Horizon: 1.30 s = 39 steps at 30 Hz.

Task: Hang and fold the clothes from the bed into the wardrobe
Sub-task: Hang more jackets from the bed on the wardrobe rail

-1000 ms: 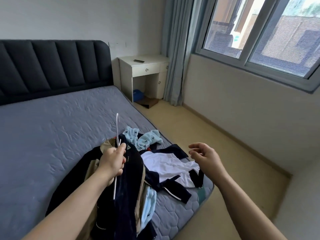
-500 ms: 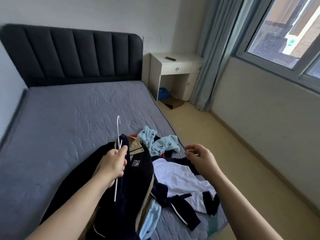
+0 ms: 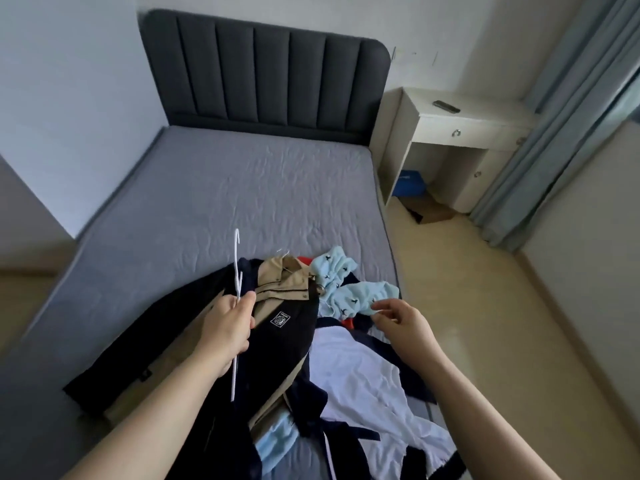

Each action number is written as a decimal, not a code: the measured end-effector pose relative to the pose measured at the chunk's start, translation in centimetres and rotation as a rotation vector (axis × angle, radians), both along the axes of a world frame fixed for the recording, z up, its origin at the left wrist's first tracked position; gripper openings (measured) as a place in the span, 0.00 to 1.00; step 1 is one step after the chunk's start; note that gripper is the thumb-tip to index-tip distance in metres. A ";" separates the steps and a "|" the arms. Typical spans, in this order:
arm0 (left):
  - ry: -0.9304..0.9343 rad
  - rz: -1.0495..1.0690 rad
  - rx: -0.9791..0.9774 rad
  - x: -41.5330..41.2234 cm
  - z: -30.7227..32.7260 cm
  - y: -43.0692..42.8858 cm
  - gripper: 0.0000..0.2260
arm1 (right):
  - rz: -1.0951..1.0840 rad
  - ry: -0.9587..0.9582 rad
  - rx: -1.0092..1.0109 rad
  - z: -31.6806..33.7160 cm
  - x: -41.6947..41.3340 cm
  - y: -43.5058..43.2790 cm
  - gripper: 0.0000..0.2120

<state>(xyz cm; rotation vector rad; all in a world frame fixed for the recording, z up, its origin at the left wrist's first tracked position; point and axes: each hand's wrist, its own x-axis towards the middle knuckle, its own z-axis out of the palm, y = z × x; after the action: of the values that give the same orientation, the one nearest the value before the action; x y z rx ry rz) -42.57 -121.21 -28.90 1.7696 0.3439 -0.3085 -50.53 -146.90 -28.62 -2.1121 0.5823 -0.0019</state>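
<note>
head cam: white nightstand (image 3: pixel 460 128) has something blue (image 3: pixel 408 183) in its open cubby, dark remote (image 3: pixel 446 106) on top. clothes pile (image 3: pixel 363 368) lies on the near corner of the quilted grey bed (image 3: pixel 242 188). left hand (image 3: pixel 227 329) grips a thin white hanger (image 3: pixel 237 261) over the navy jacket (image 3: pixel 298 341). right hand (image 3: pixel 403 322) curls loosely by fuzzy light-blue fabric (image 3: pixel 360 294), can't tell if it's pinching anything.

bare forearms (image 3: pixel 166 403) and bare hands: left hand (image 3: pixel 228 327) over the bed's (image 3: pixel 242 188) middle, right hand (image 3: pixel 405 323) by its floor-side edge.

A home bedroom: a bed (image 3: pixel 242 188) with a dark padded headboard (image 3: pixel 266 74), a white bedside table (image 3: pixel 460 133) just right of the bed, grey curtains (image 3: pixel 554 133) beyond it, and clothes (image 3: pixel 363 368) heaped at the bed's foot.
</note>
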 end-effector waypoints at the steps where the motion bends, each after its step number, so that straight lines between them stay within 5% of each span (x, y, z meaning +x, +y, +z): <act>1: -0.001 0.011 0.012 -0.2 -0.3 -0.5 0.13 | 0.025 0.019 -0.001 -0.5 0.3 -0.7 0.09; 20: 0.090 0.064 0.137 4.0 -20.9 -2.6 0.10 | 0.154 0.372 0.019 -21.7 7.3 -2.8 0.07; 31: 0.067 0.056 0.360 7.7 -31.4 0.6 0.13 | -0.049 0.477 0.290 -35.5 14.8 0.5 0.11; 39: 0.049 0.083 0.276 7.7 -33.8 1.6 0.13 | -0.325 0.447 0.551 -41.9 19.0 3.6 0.18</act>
<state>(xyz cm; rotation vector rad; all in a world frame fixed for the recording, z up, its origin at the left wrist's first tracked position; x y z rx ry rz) -34.88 -119.58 -62.74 2.0144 0.5135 -0.2547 -31.54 -143.29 -70.55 -1.4657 1.0520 0.4104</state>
